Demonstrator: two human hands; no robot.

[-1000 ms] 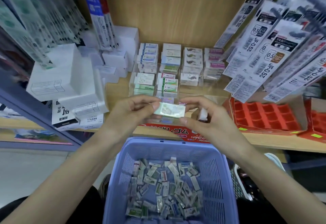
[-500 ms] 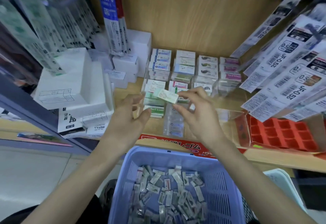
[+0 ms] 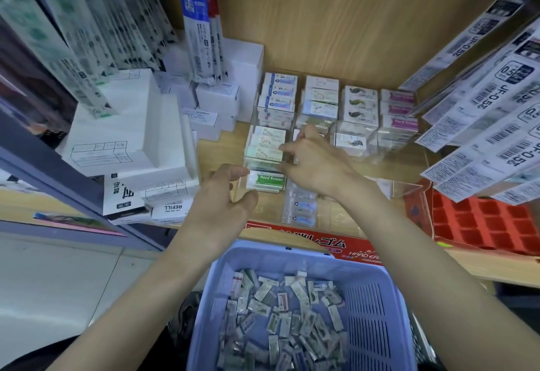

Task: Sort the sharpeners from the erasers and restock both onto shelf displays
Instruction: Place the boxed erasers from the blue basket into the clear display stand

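Note:
My right hand (image 3: 317, 163) reaches into the front-left compartment of a clear acrylic display (image 3: 409, 188) on the wooden shelf. Its thumb and fingertips pinch the right end of a pale green-and-white wrapped eraser (image 3: 263, 153), which lies on top of a short stack. A "Hard Eraser" pack (image 3: 266, 181) sits below it. My left hand (image 3: 223, 198) hovers just left of that compartment, fingers loosely curled and holding nothing. A lilac plastic basket (image 3: 292, 256) below holds several small wrapped erasers (image 3: 280, 321). Rows of stacked erasers (image 3: 320, 99) fill the rear compartments.
White boxes (image 3: 125, 137) are piled at the left of the shelf. Refill packs (image 3: 201, 26) hang above them and more packs (image 3: 493, 125) hang at the right. A red compartment tray (image 3: 485, 224) stands at right. A red eraser carton (image 3: 318, 243) lies at the shelf's front edge.
My right hand carried the eraser forward and left onto the front-left stack. My left hand let go of it and dropped back, empty. The camera moved closer to the shelf.

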